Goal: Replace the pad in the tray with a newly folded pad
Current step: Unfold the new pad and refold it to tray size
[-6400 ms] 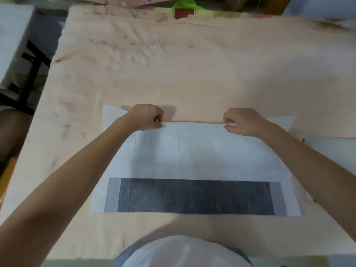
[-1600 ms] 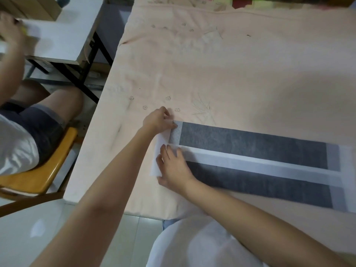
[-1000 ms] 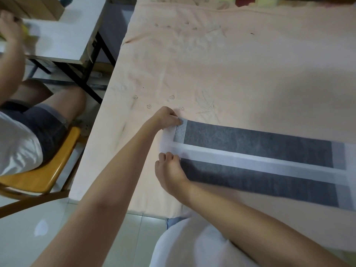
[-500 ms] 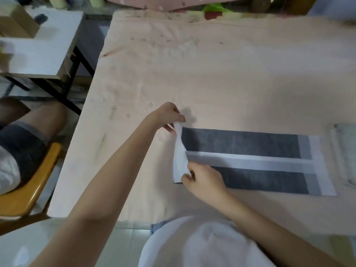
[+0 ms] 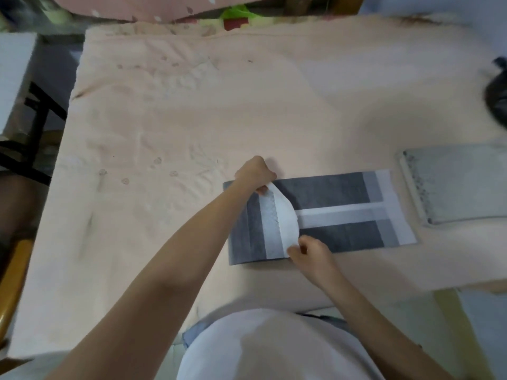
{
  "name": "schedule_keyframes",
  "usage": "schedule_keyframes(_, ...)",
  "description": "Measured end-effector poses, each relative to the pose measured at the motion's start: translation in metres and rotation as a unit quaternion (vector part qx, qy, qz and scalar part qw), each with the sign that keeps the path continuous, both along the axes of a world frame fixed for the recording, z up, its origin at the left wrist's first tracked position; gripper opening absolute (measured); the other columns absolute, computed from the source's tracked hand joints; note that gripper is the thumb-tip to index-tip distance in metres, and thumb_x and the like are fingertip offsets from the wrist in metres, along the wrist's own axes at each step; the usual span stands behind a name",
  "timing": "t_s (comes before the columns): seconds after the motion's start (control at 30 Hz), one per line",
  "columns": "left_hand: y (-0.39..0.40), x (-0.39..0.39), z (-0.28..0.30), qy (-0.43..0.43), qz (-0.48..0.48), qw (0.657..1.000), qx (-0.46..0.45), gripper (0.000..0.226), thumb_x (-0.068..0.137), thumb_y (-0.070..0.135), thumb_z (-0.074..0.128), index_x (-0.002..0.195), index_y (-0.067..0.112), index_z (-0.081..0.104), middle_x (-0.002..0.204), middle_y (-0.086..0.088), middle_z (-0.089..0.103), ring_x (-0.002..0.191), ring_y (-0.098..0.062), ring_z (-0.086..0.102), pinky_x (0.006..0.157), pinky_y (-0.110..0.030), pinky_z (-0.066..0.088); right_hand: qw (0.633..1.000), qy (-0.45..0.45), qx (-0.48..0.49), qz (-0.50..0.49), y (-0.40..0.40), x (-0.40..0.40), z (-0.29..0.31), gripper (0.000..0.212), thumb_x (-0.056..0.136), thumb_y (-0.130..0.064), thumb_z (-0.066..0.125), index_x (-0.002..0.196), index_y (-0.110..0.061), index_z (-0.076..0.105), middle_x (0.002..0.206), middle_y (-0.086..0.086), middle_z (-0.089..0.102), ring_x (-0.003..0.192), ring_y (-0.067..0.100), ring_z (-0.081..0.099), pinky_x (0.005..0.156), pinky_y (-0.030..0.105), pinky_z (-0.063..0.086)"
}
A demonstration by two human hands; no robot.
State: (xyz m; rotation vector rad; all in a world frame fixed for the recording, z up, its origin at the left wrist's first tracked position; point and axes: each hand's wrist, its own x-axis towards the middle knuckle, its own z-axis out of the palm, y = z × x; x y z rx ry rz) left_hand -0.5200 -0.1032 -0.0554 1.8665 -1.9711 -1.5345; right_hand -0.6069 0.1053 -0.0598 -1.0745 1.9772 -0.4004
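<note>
I sit at a big table (image 5: 247,111) with a peach cloth. A white desk (image 5: 13,75) stands at upper left.

Soft, even light falls across the scene, moderately bright, with a warm cast on the peach cloth (image 5: 274,105). No glare shows anywhere. Shadows are faint: a small dim patch lies just beyond the left hand (image 5: 253,172), and a broad soft one spreads on the cloth near the body, below both forearms. The light perhaps comes from overhead, though no lamp is in view. Around the right hand (image 5: 311,253) detail is fairly sharp. Far to the right of the hands the picture smears, a dark shape (image 5: 498,94) at that edge streaked by motion blur. Wide-angle bending curves the cloth's edges, and the corners look dim and soft.
</note>
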Motion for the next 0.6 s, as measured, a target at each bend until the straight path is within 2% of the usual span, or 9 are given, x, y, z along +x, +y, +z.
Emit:
schedule_keyframes(0.1,0.003,-0.012,-0.009,-0.021,-0.013,1.000,-0.009,0.018,0.085,0.016,0.052,0.091,0.002,0.061,0.082,-0.013,0.072,0.068,-0.026,0.072,0.079,-0.040,0.059,0.999,-0.012,0.026,-0.037,0.002,-0.014,-0.010,0.031,0.085,-0.017,0.055,0.060,-0.015,0.037,0.066,0.011,0.058,0.061,0.022,0.050,0.058,0.032,0.036)
schedule_keyframes(0.17,0.005,-0.018,-0.014,-0.026,-0.021,0.999,-0.009,0.018,0.088,0.020,0.050,0.081,0.006,0.058,0.076,-0.011,0.071,0.068,-0.025,0.072,0.079,-0.040,0.058,0.998,-0.017,0.041,-0.050,0.002,-0.021,-0.014,0.024,0.086,-0.018,0.054,0.065,-0.011,0.047,0.079,0.017,0.067,0.073,0.031,0.062,0.067,0.036,0.047)
schedule_keyframes(0.23,0.007,-0.021,-0.019,-0.015,-0.022,1.000,-0.011,0.023,0.091,0.025,0.048,0.075,0.009,0.052,0.074,-0.012,0.070,0.067,-0.026,0.069,0.079,-0.042,0.058,0.997,-0.017,0.051,-0.053,0.001,-0.025,-0.019,0.021,0.087,-0.020,0.054,0.069,-0.008,0.052,0.083,0.017,0.069,0.081,0.033,0.065,0.074,0.039,0.051)
schedule_keyframes(0.33,0.010,-0.017,-0.024,0.032,-0.001,0.999,-0.018,0.021,0.095,0.027,0.044,0.093,0.008,0.052,0.088,-0.013,0.069,0.075,-0.027,0.064,0.081,-0.043,0.055,0.997,-0.010,0.070,-0.041,-0.001,-0.028,-0.024,0.019,0.088,-0.021,0.055,0.073,-0.009,0.056,0.084,0.013,0.070,0.080,0.029,0.066,0.077,0.039,0.051)
schedule_keyframes(0.4,0.018,-0.003,-0.026,0.031,-0.011,0.996,-0.086,0.024,0.096,0.028,0.041,0.106,0.010,0.054,0.090,-0.005,0.066,0.087,-0.027,0.062,0.078,-0.036,0.050,0.997,0.006,0.078,-0.020,0.000,-0.031,-0.027,0.017,0.088,-0.023,0.056,0.080,-0.009,0.059,0.082,0.007,0.069,0.078,0.023,0.065,0.076,0.038,0.052)
schedule_keyframes(0.47,0.035,0.020,-0.031,0.006,-0.036,0.975,-0.218,0.028,0.096,0.026,0.041,0.113,0.011,0.058,0.098,-0.005,0.065,0.096,-0.027,0.059,0.077,-0.034,0.043,0.995,0.033,0.091,0.009,0.000,-0.034,-0.027,0.017,0.088,-0.027,0.056,0.082,-0.012,0.059,0.079,0.002,0.066,0.075,0.018,0.062,0.070,0.033,0.049)
schedule_keyframes(0.53,0.057,0.046,-0.042,-0.056,-0.075,0.931,-0.353,0.032,0.097,0.022,0.043,0.122,0.010,0.058,0.119,-0.009,0.063,0.113,-0.029,0.055,0.091,-0.036,0.040,0.990,0.099,0.093,0.042,0.000,-0.033,-0.024,0.018,0.088,-0.030,0.056,0.078,-0.015,0.055,0.072,-0.003,0.062,0.068,0.015,0.058,0.059,0.028,0.042)
schedule_keyframes(0.6,0.077,0.066,-0.056,-0.115,-0.104,0.903,-0.399,0.044,0.099,0.024,0.040,0.139,0.007,0.044,0.143,-0.009,0.046,0.136,-0.027,0.038,0.112,-0.038,0.026,0.974,0.210,0.027,0.080,-0.003,-0.029,-0.020,0.020,0.088,-0.029,0.056,0.074,-0.015,0.051,0.069,-0.002,0.057,0.063,0.015,0.054,0.052,0.027,0.038)
